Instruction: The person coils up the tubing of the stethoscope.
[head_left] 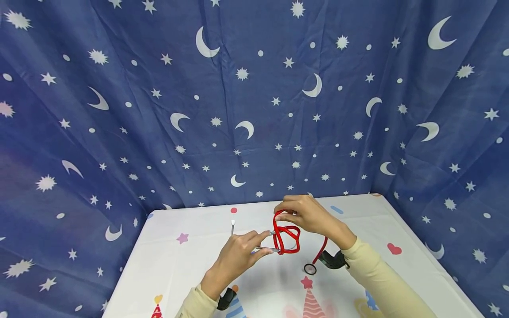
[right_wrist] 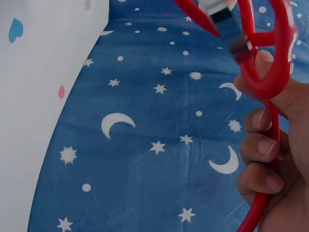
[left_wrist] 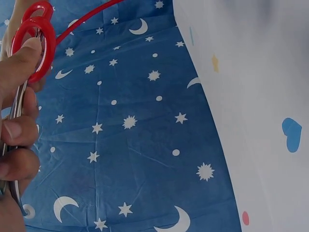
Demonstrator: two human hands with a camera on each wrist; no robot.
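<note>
Our left hand [head_left: 240,251] holds the stethoscope's metal tubes [left_wrist: 18,102]; our right hand [head_left: 308,214] grips its looped red hose [head_left: 291,251] above the white bench [head_left: 191,260], near a starry curtain [head_left: 254,101].

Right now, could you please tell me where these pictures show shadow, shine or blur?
Head view: fairly even light, a soft shadow on the white tablecloth; left wrist view: glints on the red tubing and the metal tubes; right wrist view: the tubing's loop and a metal part near the top edge look blurred, the right fingers sharper.
</note>
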